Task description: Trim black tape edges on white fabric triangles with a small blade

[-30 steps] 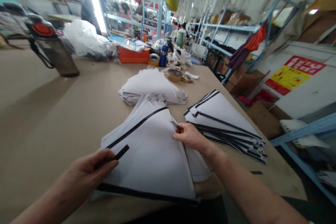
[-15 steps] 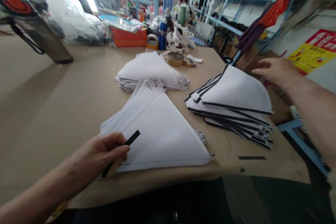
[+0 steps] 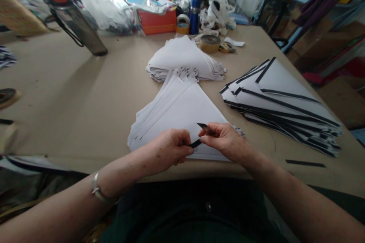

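The left hand (image 3: 168, 151) and right hand (image 3: 226, 142) pinch the strip (image 3: 195, 144) by its ends, fingers (image 3: 184, 148) closed tight; it looks light and bendy

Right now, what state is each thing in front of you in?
black strip, held above the table by both hands.
left hand, shut on one end.
right hand, shut on the other end.
near white stack, fanned, lying flat.
black-edged stack, fanned, lying flat.
loose strip, flat by the table edge.
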Action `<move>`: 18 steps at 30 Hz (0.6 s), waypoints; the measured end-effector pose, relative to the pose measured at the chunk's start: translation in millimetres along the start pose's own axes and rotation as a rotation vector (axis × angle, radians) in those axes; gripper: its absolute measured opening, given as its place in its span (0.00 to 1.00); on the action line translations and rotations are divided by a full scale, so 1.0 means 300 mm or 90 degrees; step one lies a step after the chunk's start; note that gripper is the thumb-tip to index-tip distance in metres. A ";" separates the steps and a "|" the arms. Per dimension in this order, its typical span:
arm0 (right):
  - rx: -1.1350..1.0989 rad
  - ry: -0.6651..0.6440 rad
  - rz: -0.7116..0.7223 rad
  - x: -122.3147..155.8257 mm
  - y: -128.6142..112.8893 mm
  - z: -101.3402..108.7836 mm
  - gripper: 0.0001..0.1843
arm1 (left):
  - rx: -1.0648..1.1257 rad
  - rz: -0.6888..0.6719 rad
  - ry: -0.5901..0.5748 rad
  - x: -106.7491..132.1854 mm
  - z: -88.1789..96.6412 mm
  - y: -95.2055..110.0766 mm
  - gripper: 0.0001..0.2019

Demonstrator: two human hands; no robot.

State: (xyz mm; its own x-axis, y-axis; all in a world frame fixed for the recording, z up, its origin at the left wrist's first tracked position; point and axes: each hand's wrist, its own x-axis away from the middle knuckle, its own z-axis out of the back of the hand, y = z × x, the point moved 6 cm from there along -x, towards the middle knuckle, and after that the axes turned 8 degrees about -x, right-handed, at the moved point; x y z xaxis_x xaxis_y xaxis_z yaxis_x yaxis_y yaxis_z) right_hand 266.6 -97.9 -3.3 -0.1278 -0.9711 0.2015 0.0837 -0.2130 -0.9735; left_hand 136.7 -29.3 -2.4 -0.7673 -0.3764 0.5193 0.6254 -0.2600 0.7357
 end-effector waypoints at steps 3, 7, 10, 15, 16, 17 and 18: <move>0.034 -0.013 0.003 0.000 -0.006 0.016 0.07 | -0.007 -0.018 0.008 -0.008 0.009 -0.010 0.08; 0.037 0.039 -0.001 0.063 -0.029 0.091 0.06 | -0.045 -0.043 0.006 -0.012 0.034 -0.007 0.11; -0.006 0.123 -0.034 0.152 -0.005 0.180 0.06 | -0.112 -0.038 -0.012 -0.016 0.054 -0.016 0.12; -0.029 0.251 -0.083 0.315 0.136 0.280 0.07 | -0.277 -0.031 -0.047 -0.024 0.049 -0.055 0.14; -0.016 0.271 -0.088 0.339 0.167 0.287 0.07 | -0.300 -0.029 -0.051 -0.023 0.041 -0.059 0.14; 0.004 0.286 -0.091 0.358 0.193 0.292 0.07 | -0.319 -0.026 -0.056 -0.020 0.031 -0.061 0.14; 0.028 0.296 -0.092 0.372 0.214 0.295 0.07 | -0.335 -0.023 -0.060 -0.017 0.020 -0.059 0.14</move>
State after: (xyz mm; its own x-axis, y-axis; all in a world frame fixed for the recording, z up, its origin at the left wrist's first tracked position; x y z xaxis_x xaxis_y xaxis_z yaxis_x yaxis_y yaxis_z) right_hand 345.0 -229.6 -33.8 -0.5686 -0.7823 0.2542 0.0728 -0.3557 -0.9318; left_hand 128.7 -17.5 -15.5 -0.7839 -0.2843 0.5520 0.5667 -0.6910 0.4488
